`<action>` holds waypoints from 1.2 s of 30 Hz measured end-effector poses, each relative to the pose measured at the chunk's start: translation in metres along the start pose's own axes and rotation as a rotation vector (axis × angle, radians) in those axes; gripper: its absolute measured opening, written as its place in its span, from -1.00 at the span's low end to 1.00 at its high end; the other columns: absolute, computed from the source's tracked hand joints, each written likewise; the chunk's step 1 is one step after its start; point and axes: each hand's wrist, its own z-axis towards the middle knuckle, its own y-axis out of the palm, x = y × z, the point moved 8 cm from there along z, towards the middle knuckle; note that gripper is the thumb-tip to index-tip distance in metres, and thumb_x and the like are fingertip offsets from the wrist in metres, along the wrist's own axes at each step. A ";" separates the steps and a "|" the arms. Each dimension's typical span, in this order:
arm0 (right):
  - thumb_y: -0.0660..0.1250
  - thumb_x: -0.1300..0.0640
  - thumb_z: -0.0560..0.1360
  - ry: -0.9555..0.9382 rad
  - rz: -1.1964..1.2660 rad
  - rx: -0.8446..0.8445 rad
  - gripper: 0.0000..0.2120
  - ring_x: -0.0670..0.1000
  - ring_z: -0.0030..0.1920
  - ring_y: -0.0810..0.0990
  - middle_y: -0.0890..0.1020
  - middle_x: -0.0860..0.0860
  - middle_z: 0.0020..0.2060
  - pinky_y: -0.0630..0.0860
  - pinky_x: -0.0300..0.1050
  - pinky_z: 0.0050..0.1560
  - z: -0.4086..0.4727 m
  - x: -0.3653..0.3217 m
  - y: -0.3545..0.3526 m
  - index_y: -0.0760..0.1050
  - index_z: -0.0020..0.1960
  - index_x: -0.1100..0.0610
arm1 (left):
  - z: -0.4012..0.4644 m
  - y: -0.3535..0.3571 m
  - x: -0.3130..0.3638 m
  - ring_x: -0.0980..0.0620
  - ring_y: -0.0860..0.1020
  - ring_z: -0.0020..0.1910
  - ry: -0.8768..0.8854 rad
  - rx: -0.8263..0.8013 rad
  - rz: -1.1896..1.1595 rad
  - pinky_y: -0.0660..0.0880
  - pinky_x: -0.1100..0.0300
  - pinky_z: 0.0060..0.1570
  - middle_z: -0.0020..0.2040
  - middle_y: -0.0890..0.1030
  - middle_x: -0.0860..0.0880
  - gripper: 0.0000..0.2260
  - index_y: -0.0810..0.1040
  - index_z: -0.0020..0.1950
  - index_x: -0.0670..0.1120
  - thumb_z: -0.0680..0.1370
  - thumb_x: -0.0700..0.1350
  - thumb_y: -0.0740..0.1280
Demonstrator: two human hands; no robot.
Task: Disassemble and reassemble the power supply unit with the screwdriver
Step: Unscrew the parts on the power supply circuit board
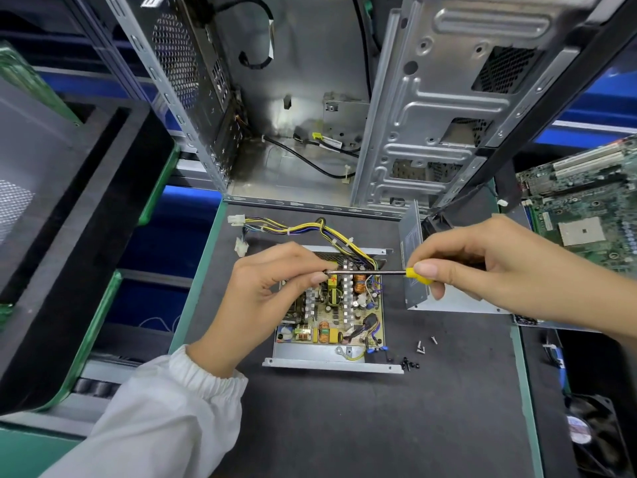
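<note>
The opened power supply unit [331, 353] lies on the dark mat, its circuit board with coils and heat sinks exposed. A yellow and black cable bundle [310, 227] runs from it toward the back. A screwdriver [375, 272] with a yellow handle is held level above the board. My right hand [482, 267] grips the yellow handle. My left hand [272, 288] pinches the shaft's tip between thumb and fingers. The unit's grey cover [413, 257] stands to the right, partly behind my right hand. Loose screws [420, 348] lie on the mat right of the unit.
An open computer case [310, 115] stands behind the mat. A motherboard [586, 208] lies at the right. A black tray [69, 236] sits at the left. A fan [593, 432] lies at the lower right. Small black screws [410, 364] rest near the unit's front corner.
</note>
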 end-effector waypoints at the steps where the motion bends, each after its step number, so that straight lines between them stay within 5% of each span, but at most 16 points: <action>1: 0.24 -0.05 0.48 0.001 0.012 0.002 -0.78 -0.15 -0.50 0.38 0.62 -0.05 -0.40 0.29 -0.41 -0.44 0.000 0.000 0.000 0.60 -0.14 0.02 | 0.000 -0.001 -0.001 0.06 0.60 -0.11 -0.014 0.008 -0.012 0.50 0.29 -0.06 -0.14 0.64 -0.07 -0.82 0.67 0.08 -0.22 0.49 -0.30 0.39; 9: 0.24 -0.06 0.47 -0.029 -0.014 0.023 -0.78 -0.19 -0.48 0.46 0.63 -0.07 -0.39 0.30 -0.46 -0.42 -0.003 -0.001 -0.001 0.61 -0.14 0.03 | -0.001 0.002 -0.007 0.02 0.60 -0.16 -0.065 -0.025 -0.095 0.55 0.23 -0.06 -0.04 0.64 -0.09 -0.68 0.62 0.16 -0.19 0.41 -0.26 0.48; 12: 0.23 -0.19 0.44 -0.035 -0.114 0.001 -0.74 -0.13 -0.37 0.56 0.63 -0.14 -0.34 0.44 -0.32 -0.28 -0.009 0.001 0.000 0.60 -0.10 -0.07 | -0.008 -0.001 -0.019 -0.02 0.59 -0.11 -0.121 -0.083 -0.080 0.57 0.16 -0.04 0.05 0.60 -0.06 -0.56 0.56 0.26 -0.18 0.40 -0.16 0.51; 17: 0.07 -0.35 0.42 -0.057 -0.452 -0.148 -0.65 -0.18 -0.15 0.54 0.60 -0.24 -0.20 0.47 -0.24 -0.17 -0.024 -0.006 0.022 0.46 0.03 -0.21 | -0.022 -0.001 -0.031 0.02 0.59 -0.11 -0.176 -0.064 0.032 0.52 0.08 -0.04 -0.11 0.65 0.00 -0.78 0.68 0.01 -0.14 0.55 0.00 0.39; 21: -0.05 -0.27 0.53 -0.087 -0.779 -0.223 -0.70 -0.09 -0.03 0.52 0.52 -0.18 -0.05 0.40 -0.13 -0.16 -0.023 -0.013 0.052 0.27 0.07 -0.11 | -0.029 0.009 -0.045 0.03 0.61 -0.08 -0.257 -0.067 0.015 0.47 -0.08 0.05 -0.15 0.65 0.05 -0.71 0.69 -0.09 -0.13 0.56 0.04 0.29; 29: 0.09 0.02 0.61 -0.020 -1.041 -0.368 -0.90 0.10 -0.06 0.56 0.48 -0.06 -0.11 0.33 -0.07 -0.29 -0.003 0.003 0.096 0.18 -0.04 -0.02 | -0.035 0.019 -0.055 -0.05 0.54 -0.20 -0.268 -0.022 -0.083 0.47 0.04 -0.21 -0.18 0.59 -0.07 -0.80 0.68 -0.09 -0.19 0.60 -0.09 0.34; 33: 0.13 0.09 0.59 0.015 -1.073 -0.422 -0.93 0.09 -0.06 0.56 0.36 -0.05 -0.22 0.13 -0.13 -0.45 0.000 0.008 0.105 0.22 0.02 0.00 | -0.034 0.019 -0.056 -0.04 0.51 -0.24 -0.247 -0.018 -0.076 0.43 0.14 -0.28 -0.19 0.58 -0.07 -0.80 0.67 -0.09 -0.19 0.59 -0.11 0.33; 36: 0.13 0.10 0.60 0.008 -1.081 -0.420 -0.90 0.09 -0.05 0.55 0.43 -0.04 -0.15 0.21 -0.11 -0.37 0.001 0.008 0.108 0.26 0.10 0.02 | -0.034 0.019 -0.055 -0.02 0.49 -0.26 -0.236 -0.031 -0.063 0.40 0.20 -0.29 -0.21 0.56 -0.06 -0.85 0.66 -0.11 -0.20 0.59 -0.18 0.35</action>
